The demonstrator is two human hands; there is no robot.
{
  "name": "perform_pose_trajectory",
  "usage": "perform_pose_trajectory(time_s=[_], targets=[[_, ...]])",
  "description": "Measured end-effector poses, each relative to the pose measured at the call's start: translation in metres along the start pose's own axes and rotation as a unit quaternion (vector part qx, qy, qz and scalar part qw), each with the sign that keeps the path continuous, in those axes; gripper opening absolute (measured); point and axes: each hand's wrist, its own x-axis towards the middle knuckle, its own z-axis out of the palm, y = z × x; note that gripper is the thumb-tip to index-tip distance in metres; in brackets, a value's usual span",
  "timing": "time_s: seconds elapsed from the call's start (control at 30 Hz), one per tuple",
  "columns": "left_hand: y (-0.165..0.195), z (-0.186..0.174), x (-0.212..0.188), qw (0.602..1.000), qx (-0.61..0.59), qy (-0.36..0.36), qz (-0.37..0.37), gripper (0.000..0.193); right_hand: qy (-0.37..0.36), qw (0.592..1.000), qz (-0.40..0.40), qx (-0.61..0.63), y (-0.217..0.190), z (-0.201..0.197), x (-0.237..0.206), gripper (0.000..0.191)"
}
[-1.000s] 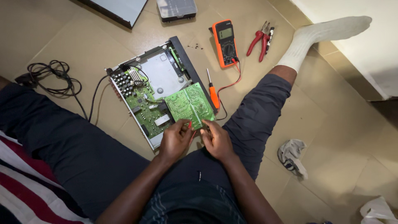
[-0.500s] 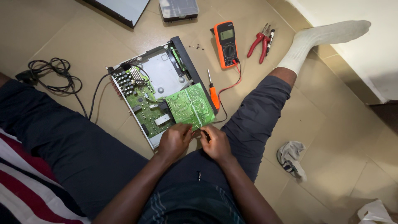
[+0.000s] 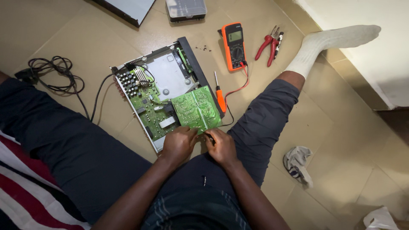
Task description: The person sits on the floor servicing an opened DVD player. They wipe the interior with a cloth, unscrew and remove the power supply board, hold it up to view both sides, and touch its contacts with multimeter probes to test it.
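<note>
Fingers of both hands, left hand [image 3: 178,144] and right hand [image 3: 221,146], stay pinched on the green circuit board's [image 3: 197,109] near edge; nothing's really shifted, board tilted over the open chassis [image 3: 170,81].

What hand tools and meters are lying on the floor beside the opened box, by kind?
Multimeter: 1
Screwdriver: 1
Red-handled pliers: 1, possibly a second tool alongside
Total: 3

We wore dark navy trousers [image 3: 76,149], a dark top [image 3: 196,211] with faint stripes, one white sock [image 3: 328,42], and bare forearms
</note>
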Motion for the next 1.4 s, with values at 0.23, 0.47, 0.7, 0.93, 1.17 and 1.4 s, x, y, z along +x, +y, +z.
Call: perform_pose_trajectory(time_s=[0.23, 0.47, 0.7, 0.93, 1.17, 1.4], targets=[[0.001, -0.003, 0.001, 1.000, 0.008, -0.022, -0.001, 0.025, 0.001, 1.000, 0.000, -0.006, -0.001, 0.001, 0.001, 0.024], [0.005, -0.008, 0.003, 0.999, 0.011, -0.030, 0.014, 0.028, -0.007, 1.000, 0.001, -0.018, 0.004, 0.003, 0.002, 0.023], [0.005, -0.009, 0.004, 0.999, 0.023, -0.035, 0.020, 0.031, -0.016, 1.000, -0.021, -0.010, 0.011, 0.005, 0.002, 0.024], [0.003, -0.007, 0.004, 0.997, 0.022, -0.068, 0.010, 0.031, -0.025, 0.999, 0.012, 0.020, 0.014, 0.006, 0.002, 0.023], [-0.003, -0.003, 0.004, 0.997, 0.018, -0.077, 0.019, 0.030, -0.023, 1.000, -0.001, 0.022, 0.017, 0.006, 0.002, 0.024], [-0.007, -0.001, 0.004, 0.997, 0.011, -0.075, 0.018, 0.031, -0.006, 0.999, 0.003, 0.045, 0.014, 0.005, 0.003, 0.025]])
